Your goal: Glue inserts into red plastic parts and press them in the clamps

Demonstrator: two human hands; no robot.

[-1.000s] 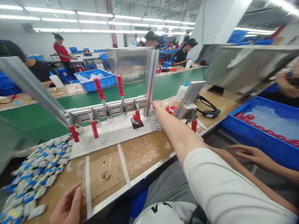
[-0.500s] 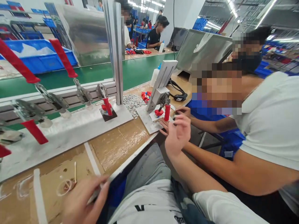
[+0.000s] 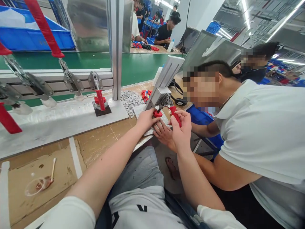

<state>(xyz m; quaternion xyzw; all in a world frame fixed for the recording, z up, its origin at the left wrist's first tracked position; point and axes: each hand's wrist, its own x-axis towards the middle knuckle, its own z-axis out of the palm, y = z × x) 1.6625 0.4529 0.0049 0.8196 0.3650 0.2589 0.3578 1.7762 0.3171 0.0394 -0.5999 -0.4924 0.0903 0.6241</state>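
My left hand (image 3: pixel 147 120) reaches to the small clamp stand (image 3: pixel 164 81), its fingers round a red part (image 3: pixel 157 114) under the clamp. My right hand (image 3: pixel 182 128) has its fingers closed on the red clamp handle (image 3: pixel 175 116), which leans to the right. Between my hands, a co-worker's hand (image 3: pixel 164 135) lies at the stand's base with fingers spread. Further left, another red part (image 3: pixel 97 101) sits on a dark square plate (image 3: pixel 102 109) beneath a clamp with a red handle.
A co-worker (image 3: pixel 259 127) leans in from the right. Toggle clamps line a metal rail (image 3: pixel 83 83) at left. White pieces (image 3: pixel 131 101) are heaped behind the stand. A cotton swab (image 3: pixel 53 170) and plastic ring (image 3: pixel 30 187) lie on the cardboard.
My left hand has moved from the lower left to the red part at the stand. My right hand has closed on the handle, which now tilts. The view has shifted.
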